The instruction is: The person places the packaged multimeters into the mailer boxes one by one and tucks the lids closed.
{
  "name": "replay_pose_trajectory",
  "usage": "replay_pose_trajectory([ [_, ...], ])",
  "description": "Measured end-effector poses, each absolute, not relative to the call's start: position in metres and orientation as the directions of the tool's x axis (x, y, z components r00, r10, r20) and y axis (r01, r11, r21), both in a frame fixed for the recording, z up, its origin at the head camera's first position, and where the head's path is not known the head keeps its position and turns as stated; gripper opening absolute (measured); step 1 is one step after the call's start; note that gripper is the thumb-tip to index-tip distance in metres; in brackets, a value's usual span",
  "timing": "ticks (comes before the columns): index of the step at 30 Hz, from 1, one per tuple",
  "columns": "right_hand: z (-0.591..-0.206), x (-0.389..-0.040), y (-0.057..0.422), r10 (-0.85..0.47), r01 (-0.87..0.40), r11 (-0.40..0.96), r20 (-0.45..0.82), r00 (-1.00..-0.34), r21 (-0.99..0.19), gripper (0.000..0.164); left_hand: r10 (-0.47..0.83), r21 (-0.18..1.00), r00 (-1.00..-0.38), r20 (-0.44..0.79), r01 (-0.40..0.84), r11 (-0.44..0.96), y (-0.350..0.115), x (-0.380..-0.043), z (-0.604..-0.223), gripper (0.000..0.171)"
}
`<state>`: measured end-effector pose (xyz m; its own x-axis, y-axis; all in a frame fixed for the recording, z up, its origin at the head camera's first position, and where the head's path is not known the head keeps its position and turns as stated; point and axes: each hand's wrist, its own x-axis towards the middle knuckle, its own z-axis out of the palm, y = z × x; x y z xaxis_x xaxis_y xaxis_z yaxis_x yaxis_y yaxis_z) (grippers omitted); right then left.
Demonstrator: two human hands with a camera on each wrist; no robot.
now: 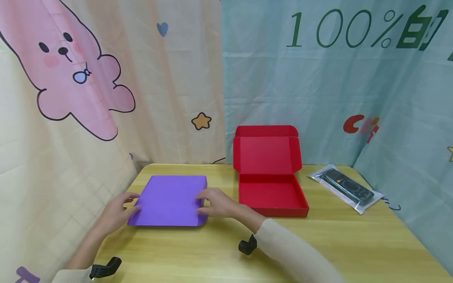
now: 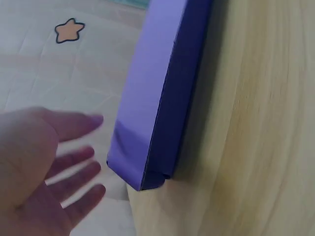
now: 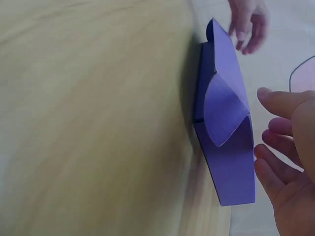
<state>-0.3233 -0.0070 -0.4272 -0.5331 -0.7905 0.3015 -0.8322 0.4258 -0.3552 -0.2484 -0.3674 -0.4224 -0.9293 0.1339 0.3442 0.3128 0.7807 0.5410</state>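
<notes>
A flat purple cardboard box lies on the left part of the table, its lid lowered. In the right wrist view, a rounded side flap sticks out at the corner of the purple box. My left hand is at the box's left edge, with its fingers spread and a gap to the cardboard in the left wrist view. At the right edge is my right hand, fingers loosely bent and thumb apart; whether its fingertips touch the box I cannot tell. Neither hand grips anything.
An open red cardboard box stands right of the purple one, its lid raised against the curtain. Farther right, a dark multimeter lies in a clear plastic bag. Printed curtains surround the wooden table at the back and sides.
</notes>
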Motion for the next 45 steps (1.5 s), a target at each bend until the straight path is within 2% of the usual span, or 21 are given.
replay_pose_trajectory([
  [3, -0.429, -0.318, 0.000, -0.762, -0.795, 0.440, 0.295, -0.577, -0.417, 0.032, 0.240, 0.397, -0.854, 0.462, 0.441, 0.805, -0.361, -0.256, -0.419, 0.034],
  [7, -0.436, -0.308, 0.004, -0.685, -0.637, 0.492, 0.188, -0.704, -0.594, 0.031, 0.333, 0.287, -0.807, 0.488, 0.509, 0.812, -0.356, -0.264, -0.423, 0.027],
  [10, -0.441, -0.299, 0.004, -0.624, -0.503, 0.500, 0.108, -0.774, -0.705, 0.028, 0.338, 0.303, -0.817, 0.467, 0.507, 0.807, -0.355, -0.266, -0.428, 0.023],
  [15, -0.449, -0.291, 0.000, -0.548, -0.397, 0.536, 0.052, -0.835, -0.745, 0.028, 0.285, 0.383, -0.858, 0.429, 0.458, 0.803, -0.357, -0.266, -0.434, 0.026],
  [21, -0.455, -0.286, -0.005, -0.439, -0.261, 0.508, 0.015, -0.898, -0.821, 0.033, 0.268, 0.407, -0.857, 0.441, 0.457, 0.791, -0.359, -0.267, -0.438, 0.027],
  [27, -0.453, -0.280, -0.012, -0.370, -0.117, 0.439, -0.060, -0.927, -0.891, 0.028, 0.257, 0.443, -0.864, 0.432, 0.452, 0.774, -0.359, -0.265, -0.437, 0.028],
  [34, -0.451, -0.275, -0.019, -0.369, 0.024, 0.290, -0.135, -0.920, -0.957, 0.027, 0.247, 0.445, -0.881, 0.404, 0.425, 0.788, -0.361, -0.265, -0.438, 0.029],
  [45, -0.451, -0.274, -0.022, -0.371, 0.158, 0.116, -0.190, -0.909, -0.981, 0.019, 0.225, 0.481, -0.900, 0.373, 0.395, 0.782, -0.360, -0.261, -0.438, 0.032],
])
